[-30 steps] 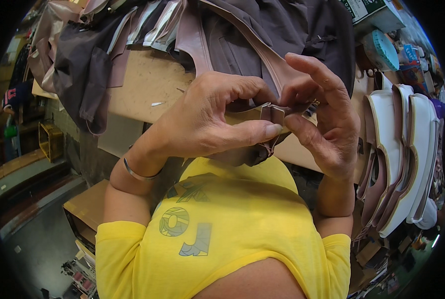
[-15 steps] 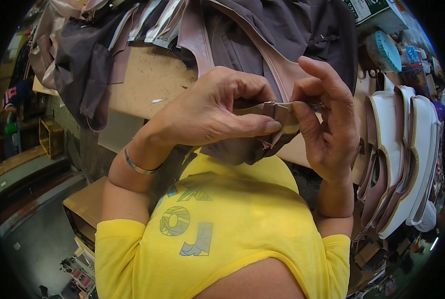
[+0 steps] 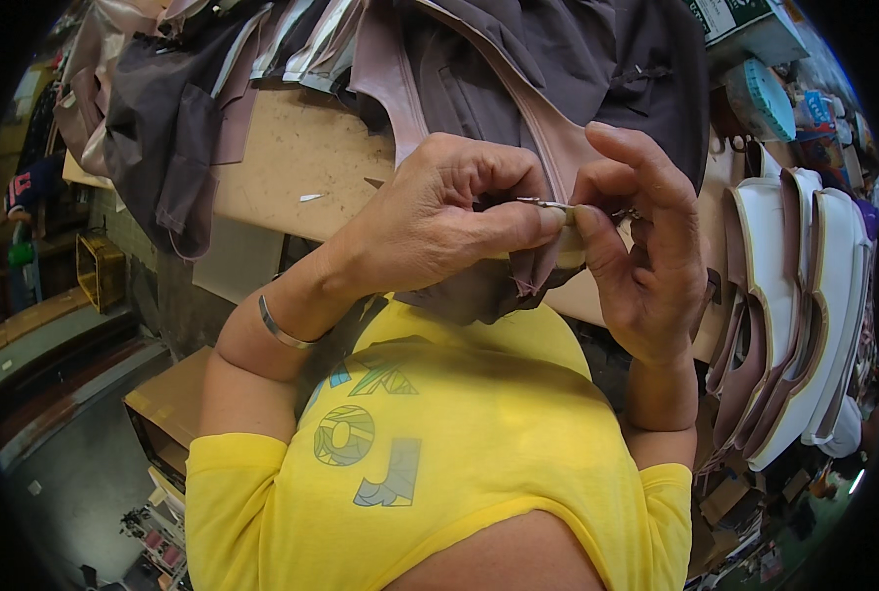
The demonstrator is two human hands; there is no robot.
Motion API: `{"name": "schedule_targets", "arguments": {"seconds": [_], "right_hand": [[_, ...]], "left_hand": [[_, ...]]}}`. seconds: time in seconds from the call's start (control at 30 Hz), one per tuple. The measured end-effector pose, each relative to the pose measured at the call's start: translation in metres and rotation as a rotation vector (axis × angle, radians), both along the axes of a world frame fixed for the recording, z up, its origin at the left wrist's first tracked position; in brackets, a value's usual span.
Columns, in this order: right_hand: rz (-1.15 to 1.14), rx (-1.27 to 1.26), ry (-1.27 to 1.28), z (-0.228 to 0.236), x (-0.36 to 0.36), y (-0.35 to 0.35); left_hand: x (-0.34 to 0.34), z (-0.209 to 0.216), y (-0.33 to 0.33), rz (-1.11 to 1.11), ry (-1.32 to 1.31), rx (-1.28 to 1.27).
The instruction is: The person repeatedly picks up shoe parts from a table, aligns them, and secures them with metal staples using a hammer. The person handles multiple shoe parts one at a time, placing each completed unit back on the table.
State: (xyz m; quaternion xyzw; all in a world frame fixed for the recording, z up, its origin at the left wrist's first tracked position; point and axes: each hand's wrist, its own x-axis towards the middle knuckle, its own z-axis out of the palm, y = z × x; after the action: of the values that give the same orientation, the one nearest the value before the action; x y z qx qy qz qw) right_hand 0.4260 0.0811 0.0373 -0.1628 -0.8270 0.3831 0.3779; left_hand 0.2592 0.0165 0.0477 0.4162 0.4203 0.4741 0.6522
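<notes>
2 hands, left hand and right hand, pinch a brown leather piece between closed fingers.

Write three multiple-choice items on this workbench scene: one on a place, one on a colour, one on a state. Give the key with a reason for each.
1. Where does the stack of white-edged cut pieces lie?
A. At the person's right
B. At the person's left
C. On the floor behind

2. What colour is the person's shirt?
A. Blue
B. Yellow
C. Grey

3. How do the hands hold the small brown leather piece?
A. It lies flat on the bench, untouched
B. Only the right hand holds it
C. The left hand and right hand both pinch it

Key: 1 A, the stack sits along the right edge of the view. 2 B, the shirt is plainly yellow. 3 C, the fingertips of both hands meet on the piece above the wooden bench.
</notes>
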Motion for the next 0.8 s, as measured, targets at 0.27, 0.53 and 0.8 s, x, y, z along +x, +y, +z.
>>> {"name": "schedule_targets", "arguments": {"seconds": [0.27,0.53,0.8], "right_hand": [[-0.028,-0.091,0.075,-0.003,0.000,0.002],[-0.001,-0.107,0.056,-0.006,0.001,0.000],[-0.029,-0.091,0.054,-0.007,-0.002,-0.002]], "left_hand": [[-0.004,0.000,0.008,-0.098,0.028,-0.077],[-0.011,-0.013,0.004,-0.196,0.193,0.042],[-0.006,-0.005,0.008,-0.169,0.270,-0.012]]}}
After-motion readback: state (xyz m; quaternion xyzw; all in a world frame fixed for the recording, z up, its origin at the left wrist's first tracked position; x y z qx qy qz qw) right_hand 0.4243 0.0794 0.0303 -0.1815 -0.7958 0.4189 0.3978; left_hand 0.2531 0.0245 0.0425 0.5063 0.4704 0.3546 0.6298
